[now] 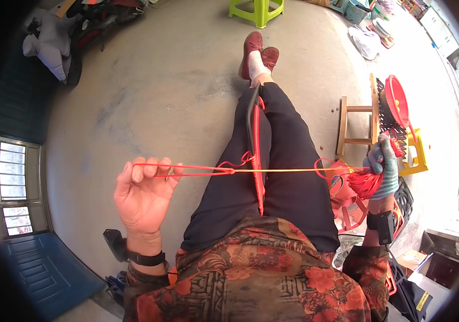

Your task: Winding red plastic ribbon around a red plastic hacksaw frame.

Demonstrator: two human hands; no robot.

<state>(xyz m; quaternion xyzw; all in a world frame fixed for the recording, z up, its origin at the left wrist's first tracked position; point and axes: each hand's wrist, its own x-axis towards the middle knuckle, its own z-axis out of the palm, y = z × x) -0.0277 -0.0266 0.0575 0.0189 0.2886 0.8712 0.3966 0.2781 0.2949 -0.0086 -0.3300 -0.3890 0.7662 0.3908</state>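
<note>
Between my thighs a long, narrow dark piece point(250, 126) stands on edge, with red stitching along its side. It looks like a shoe sole, but I cannot tell for sure. A red cord point(288, 170) stretches taut across my lap. Its looped end hooks round the curled fingers of my bare left hand point(145, 201), out to the left. My right hand point(389, 174), in a grey-blue glove, is closed round a bundle of red cord point(365, 184) at the right. Slack red loops hang by the dark piece and beside the bundle.
A wooden chair point(343, 126) lies or stands at the right, beside a red basket point(395, 102) and a yellow stool point(416, 153). A pink-red bag point(342, 196) is by my right thigh. Ahead stands a green stool point(260, 13); a blue door panel point(47, 268) is at the left.
</note>
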